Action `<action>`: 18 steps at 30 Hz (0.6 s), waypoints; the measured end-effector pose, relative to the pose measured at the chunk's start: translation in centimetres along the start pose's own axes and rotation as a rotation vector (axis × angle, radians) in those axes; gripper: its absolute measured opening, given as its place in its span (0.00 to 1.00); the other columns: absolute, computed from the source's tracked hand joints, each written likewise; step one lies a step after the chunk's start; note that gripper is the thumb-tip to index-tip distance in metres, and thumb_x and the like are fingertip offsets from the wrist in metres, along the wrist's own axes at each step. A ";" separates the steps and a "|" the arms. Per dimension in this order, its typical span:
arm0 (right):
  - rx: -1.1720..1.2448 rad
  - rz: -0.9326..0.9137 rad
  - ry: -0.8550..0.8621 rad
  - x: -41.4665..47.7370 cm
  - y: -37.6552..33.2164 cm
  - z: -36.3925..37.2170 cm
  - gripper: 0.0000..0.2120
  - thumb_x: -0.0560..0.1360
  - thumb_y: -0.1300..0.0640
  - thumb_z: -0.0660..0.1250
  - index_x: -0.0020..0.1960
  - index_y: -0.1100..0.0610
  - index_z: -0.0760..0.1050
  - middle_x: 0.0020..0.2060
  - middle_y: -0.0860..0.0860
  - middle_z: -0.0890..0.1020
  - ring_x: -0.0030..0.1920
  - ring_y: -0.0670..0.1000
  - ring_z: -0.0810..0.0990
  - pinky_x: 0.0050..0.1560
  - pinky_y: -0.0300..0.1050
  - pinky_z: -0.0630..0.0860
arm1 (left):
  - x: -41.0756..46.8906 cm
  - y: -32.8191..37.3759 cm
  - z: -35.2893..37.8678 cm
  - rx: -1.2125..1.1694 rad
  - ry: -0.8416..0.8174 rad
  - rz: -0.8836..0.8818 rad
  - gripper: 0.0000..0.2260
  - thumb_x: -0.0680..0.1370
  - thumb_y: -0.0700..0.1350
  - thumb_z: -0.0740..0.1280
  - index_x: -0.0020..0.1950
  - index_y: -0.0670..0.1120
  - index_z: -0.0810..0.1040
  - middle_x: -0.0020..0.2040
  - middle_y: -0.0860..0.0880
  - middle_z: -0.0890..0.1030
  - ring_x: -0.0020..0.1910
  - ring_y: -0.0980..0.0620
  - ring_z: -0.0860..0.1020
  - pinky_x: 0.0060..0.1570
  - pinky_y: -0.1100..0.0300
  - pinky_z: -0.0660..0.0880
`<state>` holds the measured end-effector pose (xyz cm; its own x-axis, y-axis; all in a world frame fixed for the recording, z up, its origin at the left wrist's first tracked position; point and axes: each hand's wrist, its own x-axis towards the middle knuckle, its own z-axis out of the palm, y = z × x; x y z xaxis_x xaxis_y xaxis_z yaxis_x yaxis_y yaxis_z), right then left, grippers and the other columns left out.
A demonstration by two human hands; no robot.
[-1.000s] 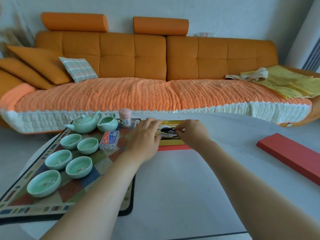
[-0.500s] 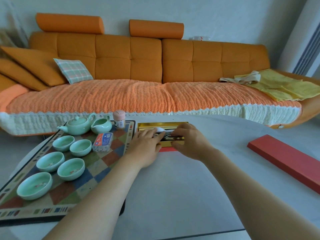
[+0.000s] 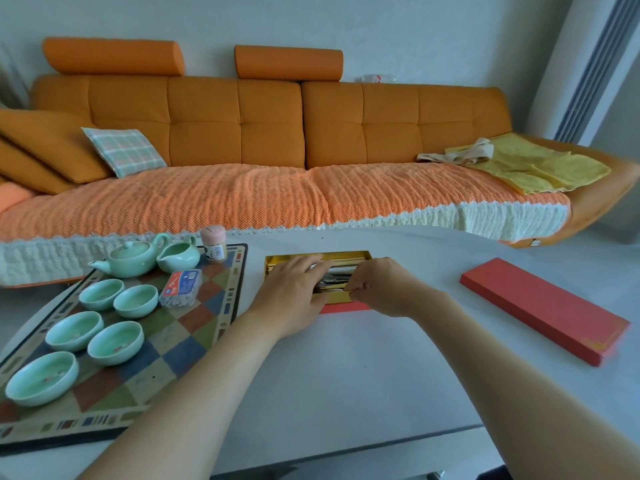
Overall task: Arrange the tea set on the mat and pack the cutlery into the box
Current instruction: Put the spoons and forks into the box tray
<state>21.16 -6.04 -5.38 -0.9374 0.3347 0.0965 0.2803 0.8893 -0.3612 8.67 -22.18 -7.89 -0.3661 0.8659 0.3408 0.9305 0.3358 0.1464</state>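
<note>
A gold-lined red box [image 3: 346, 255] lies open on the white table with metal cutlery [image 3: 337, 279] inside. My left hand [image 3: 294, 296] lies flat over the box's left part, fingers straight on the cutlery. My right hand [image 3: 384, 289] has its fingers curled at the box's near right edge, pinching the cutlery there. On the checkered mat [image 3: 194, 327] at the left stand a green teapot [image 3: 130, 259], a green pitcher [image 3: 179, 256] and several green cups [image 3: 116, 342].
The red box lid [image 3: 543, 308] lies on the table at the right. A small pink jar [image 3: 214, 243] and a clear pack of toothpicks [image 3: 181, 287] sit on the mat. An orange sofa [image 3: 270, 140] runs behind the table.
The view has tilted and shifted a little. Both hands have stayed over the box, with the left fingers reaching further in across the cutlery.
</note>
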 end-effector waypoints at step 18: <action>-0.267 0.661 0.128 -12.5 18.4 -6.7 0.44 0.61 0.26 0.66 0.74 0.36 0.59 0.76 0.53 0.59 0.77 0.57 0.51 0.69 0.76 0.45 | 11.5 18.8 4.9 -0.219 -0.164 0.021 0.23 0.81 0.53 0.60 0.76 0.50 0.63 0.74 0.50 0.66 0.71 0.47 0.66 0.67 0.49 0.66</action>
<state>39.42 8.24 -6.98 -0.5274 0.8481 0.0501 0.8365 0.5287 -0.1443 21.97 -4.12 -5.74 -0.3236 0.9262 0.1933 0.9062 0.2447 0.3447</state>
